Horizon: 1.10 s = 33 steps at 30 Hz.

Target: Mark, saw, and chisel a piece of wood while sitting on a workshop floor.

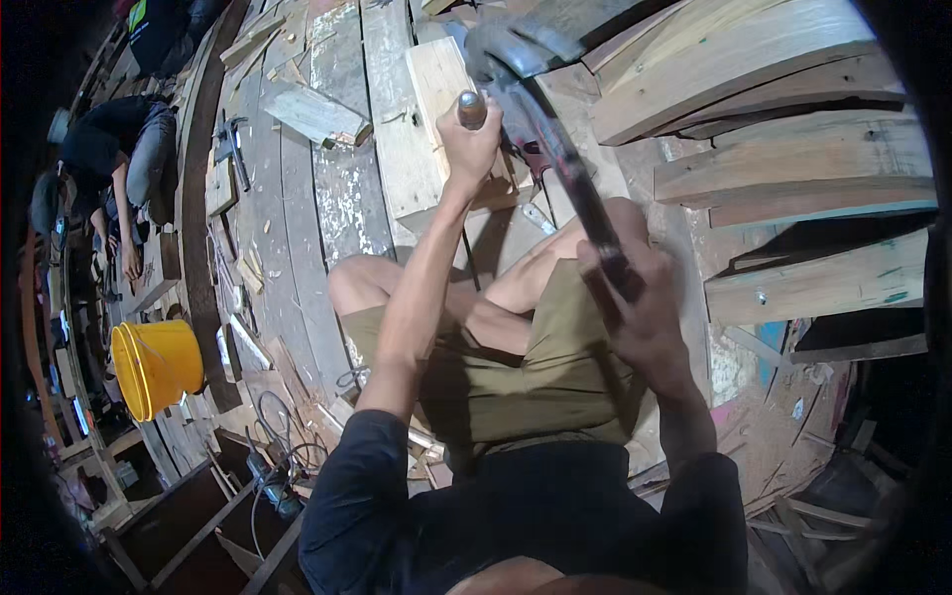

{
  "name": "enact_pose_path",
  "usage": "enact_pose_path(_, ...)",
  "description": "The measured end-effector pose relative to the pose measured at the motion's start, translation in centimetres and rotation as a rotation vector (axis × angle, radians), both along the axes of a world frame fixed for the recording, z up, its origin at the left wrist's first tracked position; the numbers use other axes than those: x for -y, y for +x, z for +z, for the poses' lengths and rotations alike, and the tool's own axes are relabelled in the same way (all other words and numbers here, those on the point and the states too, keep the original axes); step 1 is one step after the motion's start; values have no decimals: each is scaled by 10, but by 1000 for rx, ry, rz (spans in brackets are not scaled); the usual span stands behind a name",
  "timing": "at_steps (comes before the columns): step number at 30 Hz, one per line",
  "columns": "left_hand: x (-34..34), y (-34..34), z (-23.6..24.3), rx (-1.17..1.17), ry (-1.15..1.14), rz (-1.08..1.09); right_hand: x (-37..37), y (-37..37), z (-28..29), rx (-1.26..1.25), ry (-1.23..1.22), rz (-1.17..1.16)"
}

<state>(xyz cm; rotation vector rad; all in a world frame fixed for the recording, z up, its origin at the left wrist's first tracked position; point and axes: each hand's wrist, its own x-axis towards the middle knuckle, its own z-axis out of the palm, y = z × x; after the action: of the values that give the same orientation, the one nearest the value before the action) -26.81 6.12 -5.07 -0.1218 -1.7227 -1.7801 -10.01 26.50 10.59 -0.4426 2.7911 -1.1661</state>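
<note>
My left hand (468, 149) is closed around the upright handle of a chisel (471, 105); only its rounded metal-capped top shows, and the blade is hidden below my fist. Under that hand a pale wooden block (438, 74) lies on the boards in front of my crossed legs. My right hand (640, 297) grips the dark handle of a hammer (570, 164), raised at a slant. Its metal head is up and to the right of the chisel top, apart from it, and smeared by motion.
Curved timber pieces (744, 84) are stacked at the right. A loose board offcut (315, 117) and another hammer (237, 154) lie at the left. Beyond stand a yellow bucket (164, 362) and a bent-over person (124, 149). A corded power tool (273, 481) lies at lower left.
</note>
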Motion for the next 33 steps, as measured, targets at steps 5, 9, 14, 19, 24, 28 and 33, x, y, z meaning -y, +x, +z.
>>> enact_pose_path(5,-8,-1,5,-88,-76,81,-1,-12,-22,-122,-34,4)
enact_pose_path(9,9,-2,-5,112,197,28,-4,-11,-19,-46,77,-18)
enact_pose_path(14,3,-11,-9,-31,18,157,4,-13,11,-136,-33,19)
enact_pose_path(19,-5,-7,-1,-59,-98,187,0,-18,0,-160,19,28)
enact_pose_path(24,-4,-4,8,-32,-42,109,-8,-28,-19,-322,188,56)
enact_pose_path(28,-5,-4,-1,-51,-73,111,0,-23,7,-8,-7,30)
enact_pose_path(33,-8,-7,-4,-103,-122,115,1,-22,8,-110,-9,17)
